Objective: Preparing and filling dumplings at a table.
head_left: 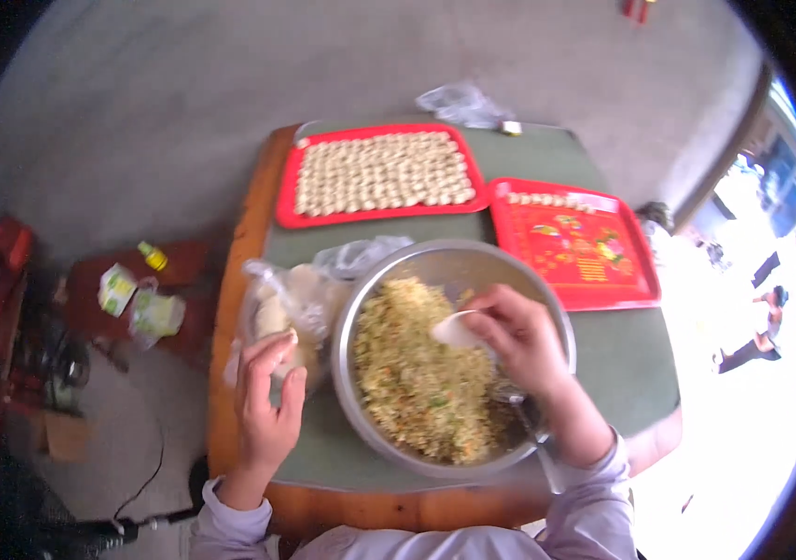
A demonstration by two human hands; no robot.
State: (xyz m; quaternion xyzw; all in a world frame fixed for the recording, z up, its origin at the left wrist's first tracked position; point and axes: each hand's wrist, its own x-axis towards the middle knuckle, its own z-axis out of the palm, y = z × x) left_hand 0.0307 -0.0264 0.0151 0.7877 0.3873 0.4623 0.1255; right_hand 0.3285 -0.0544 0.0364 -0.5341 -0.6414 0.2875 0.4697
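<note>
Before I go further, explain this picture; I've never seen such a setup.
No machine here: this is someone working bare-handed, filmed by a wide, edge-bending camera worn on their head, looking down. On the green-topped table stand a metal bowl of chopped food, a red tray filled with small pale pieces, and a second red tray holding far fewer. The right hand pinches a thin white piece over the bowl; the left hand, loosely open, is at a clear plastic bag.

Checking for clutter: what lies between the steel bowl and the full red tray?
In the head view, a crumpled clear bag and green tabletop lie between steel bowl and full tray.
</note>
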